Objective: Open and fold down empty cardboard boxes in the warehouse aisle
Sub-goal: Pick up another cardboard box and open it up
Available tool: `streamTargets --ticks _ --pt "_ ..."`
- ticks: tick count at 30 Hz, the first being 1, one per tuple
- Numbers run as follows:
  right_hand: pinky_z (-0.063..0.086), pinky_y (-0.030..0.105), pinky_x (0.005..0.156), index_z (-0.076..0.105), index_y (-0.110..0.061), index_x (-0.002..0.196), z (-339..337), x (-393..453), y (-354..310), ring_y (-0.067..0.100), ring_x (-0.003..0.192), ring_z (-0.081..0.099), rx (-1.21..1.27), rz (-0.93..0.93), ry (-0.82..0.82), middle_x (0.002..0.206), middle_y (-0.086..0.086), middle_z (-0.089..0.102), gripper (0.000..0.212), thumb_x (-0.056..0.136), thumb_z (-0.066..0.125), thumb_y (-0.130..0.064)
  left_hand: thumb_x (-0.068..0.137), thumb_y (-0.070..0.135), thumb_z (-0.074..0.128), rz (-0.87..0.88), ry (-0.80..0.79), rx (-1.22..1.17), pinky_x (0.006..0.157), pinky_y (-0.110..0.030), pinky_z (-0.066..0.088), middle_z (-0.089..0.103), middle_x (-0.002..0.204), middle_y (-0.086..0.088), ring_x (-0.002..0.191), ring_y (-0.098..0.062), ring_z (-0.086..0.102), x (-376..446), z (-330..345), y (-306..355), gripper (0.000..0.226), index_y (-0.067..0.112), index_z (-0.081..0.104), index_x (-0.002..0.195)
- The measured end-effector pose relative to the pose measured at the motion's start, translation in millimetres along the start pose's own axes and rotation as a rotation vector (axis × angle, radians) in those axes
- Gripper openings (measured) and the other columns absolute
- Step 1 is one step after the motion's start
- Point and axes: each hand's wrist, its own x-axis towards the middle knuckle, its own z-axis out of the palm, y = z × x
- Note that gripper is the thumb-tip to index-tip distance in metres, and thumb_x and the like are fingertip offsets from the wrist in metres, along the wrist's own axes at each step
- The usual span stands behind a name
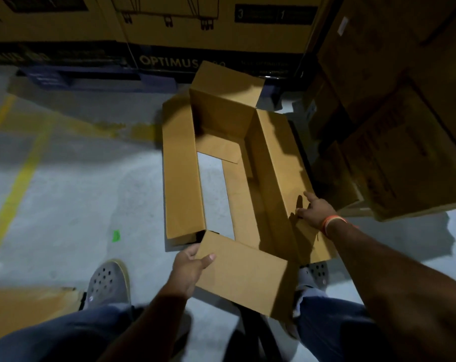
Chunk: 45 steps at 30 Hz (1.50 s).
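A long brown cardboard box (276,163) stands on the concrete floor in front of me, its top flaps spread outward and its bottom open so the floor shows through. My left hand (189,265) grips the corner of the near end flap, thumb on top. My right hand (314,209), with an orange wristband, rests with spread fingers on the right long flap. The far end flap stands tilted up. The left long flap lies folded out flat.
Stacked cardboard cartons (394,108) tower at the right, close to the box. Printed cartons on a dark pallet (153,35) line the back. A flat cardboard piece (25,312) lies at the lower left by my left shoe. Yellow floor lines (15,194) run at left.
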Motion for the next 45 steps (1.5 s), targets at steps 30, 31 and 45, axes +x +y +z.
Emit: streamTargets --ticks 30,31,45 --pt "0.048 0.034 0.094 0.056 -0.012 0.133 63.3 -119.3 -59.3 0.029 0.109 0.061 -0.284 -0.394 0.068 0.120 0.012 0.060 0.033 0.101 0.052 -0.020 0.095 0.055 0.060 0.290 -0.038 0.041 0.094 -0.050 0.056 0.011 0.170 0.000 0.142 -0.037 0.041 -83.7 53.7 70.3 0.092 0.077 -0.020 0.136" --pt "0.048 0.034 0.092 0.056 -0.013 0.131 67.8 -124.6 -58.9 0.030 0.107 0.062 -0.290 -0.428 0.065 0.118 0.012 0.060 0.032 0.101 0.051 -0.020 0.094 0.059 0.058 0.279 -0.061 0.051 0.095 -0.053 0.054 0.011 0.170 0.000 0.143 -0.038 0.040 -85.0 56.3 70.4 0.089 0.079 -0.020 0.133" --pt "0.040 0.027 0.074 0.063 -0.006 0.119 75.6 -142.5 -75.3 0.029 0.099 0.061 -0.286 -0.504 0.046 0.112 0.013 0.063 0.029 0.099 0.051 -0.024 0.086 0.084 0.043 0.254 0.134 0.677 0.107 -0.043 0.044 0.010 0.164 -0.029 0.137 -0.043 0.045 -61.0 66.8 88.0 0.090 0.018 0.049 0.146"
